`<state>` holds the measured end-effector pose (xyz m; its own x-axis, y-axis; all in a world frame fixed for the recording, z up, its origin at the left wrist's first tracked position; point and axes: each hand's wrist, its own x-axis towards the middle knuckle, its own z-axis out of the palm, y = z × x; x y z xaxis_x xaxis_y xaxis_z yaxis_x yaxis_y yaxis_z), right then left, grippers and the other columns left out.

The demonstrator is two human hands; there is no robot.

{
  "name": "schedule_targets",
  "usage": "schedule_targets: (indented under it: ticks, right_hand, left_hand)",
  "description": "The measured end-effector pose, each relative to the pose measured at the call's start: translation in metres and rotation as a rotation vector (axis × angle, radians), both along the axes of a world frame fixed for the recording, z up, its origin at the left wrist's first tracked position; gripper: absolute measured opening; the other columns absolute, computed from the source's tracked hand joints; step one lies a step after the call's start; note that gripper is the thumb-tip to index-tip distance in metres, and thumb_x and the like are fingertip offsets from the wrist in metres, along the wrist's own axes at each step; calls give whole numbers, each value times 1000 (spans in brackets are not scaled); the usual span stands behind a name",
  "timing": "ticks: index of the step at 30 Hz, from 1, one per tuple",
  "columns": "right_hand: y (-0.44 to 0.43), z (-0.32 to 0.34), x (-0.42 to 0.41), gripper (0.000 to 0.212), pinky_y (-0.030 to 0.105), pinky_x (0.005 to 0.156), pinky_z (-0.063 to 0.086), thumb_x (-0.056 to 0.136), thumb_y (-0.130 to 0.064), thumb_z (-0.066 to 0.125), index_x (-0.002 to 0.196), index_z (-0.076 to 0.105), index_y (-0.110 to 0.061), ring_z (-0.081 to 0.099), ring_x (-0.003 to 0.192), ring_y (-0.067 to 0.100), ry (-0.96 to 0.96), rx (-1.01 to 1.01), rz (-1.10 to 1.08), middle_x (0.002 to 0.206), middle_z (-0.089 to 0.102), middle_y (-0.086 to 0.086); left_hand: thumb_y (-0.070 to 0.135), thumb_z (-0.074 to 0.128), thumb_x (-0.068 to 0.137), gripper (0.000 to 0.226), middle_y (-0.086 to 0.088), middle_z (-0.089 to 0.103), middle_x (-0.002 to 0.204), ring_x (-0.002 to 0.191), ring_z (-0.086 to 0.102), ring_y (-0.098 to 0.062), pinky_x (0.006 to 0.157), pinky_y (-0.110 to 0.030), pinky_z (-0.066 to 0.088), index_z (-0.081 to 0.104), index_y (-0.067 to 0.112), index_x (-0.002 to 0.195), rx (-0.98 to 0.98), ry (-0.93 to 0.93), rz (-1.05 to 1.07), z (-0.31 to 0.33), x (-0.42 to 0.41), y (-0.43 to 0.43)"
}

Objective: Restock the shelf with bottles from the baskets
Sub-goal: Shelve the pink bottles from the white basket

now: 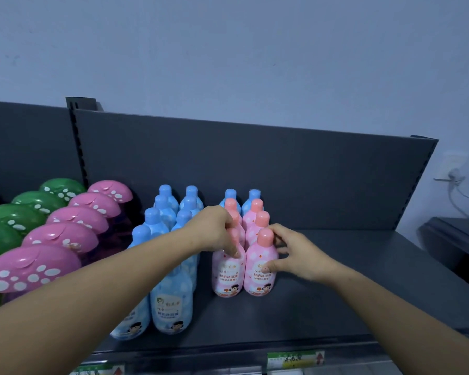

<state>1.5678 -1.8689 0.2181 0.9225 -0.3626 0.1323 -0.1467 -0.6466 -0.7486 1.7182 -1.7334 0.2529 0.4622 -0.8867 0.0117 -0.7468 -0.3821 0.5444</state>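
Note:
Two rows of pink bottles stand on the dark grey shelf (363, 280), with blue-capped ones at the back. My left hand (217, 228) comes over the top of the front left pink bottle (228, 274) and grips its neck and cap. My right hand (295, 253) wraps the front right pink bottle (260, 269) from the right side, thumb on its label. Both bottles stand upright and touch each other. To their left stand two rows of blue bottles (171, 307). No basket is in view.
Pink mushroom-shaped caps (63, 236) and green ones (14, 217) fill the shelf's left part. A grey back panel (255, 171) rises behind the bottles. Bare shelf lies to the right of the pink rows. Price labels (295, 358) sit on the front edge.

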Motion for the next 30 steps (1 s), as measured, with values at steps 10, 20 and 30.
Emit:
schedule_targets:
  ticks: [10, 20, 30]
  right_hand:
    - [-3, 6, 0, 52, 7, 70, 38, 71, -16, 80, 95, 44, -44, 49, 76, -7, 61, -165, -23, 88, 51, -21]
    - [1, 7, -3, 48, 7, 68, 39, 72, -15, 78, 93, 44, -42, 49, 75, -16, 60, -187, -20, 86, 52, -20]
    - [1, 6, -2, 47, 8, 67, 40, 69, -17, 80, 93, 46, -39, 49, 72, -13, 57, -195, -39, 84, 53, -19]
  left_hand:
    - [23, 82, 67, 31, 3, 48, 69, 67, 48, -15, 62, -28, 40, 56, 10, 76, 8, -2, -11, -2, 1, 0]
    - [26, 81, 68, 37, 4, 46, 68, 67, 46, -15, 62, -28, 39, 45, 16, 68, 22, -41, -9, -2, 0, 1]
    - [21, 80, 70, 42, 6, 42, 63, 56, 38, -8, 51, -20, 31, 39, 19, 62, -16, -91, -30, -4, -2, 3]
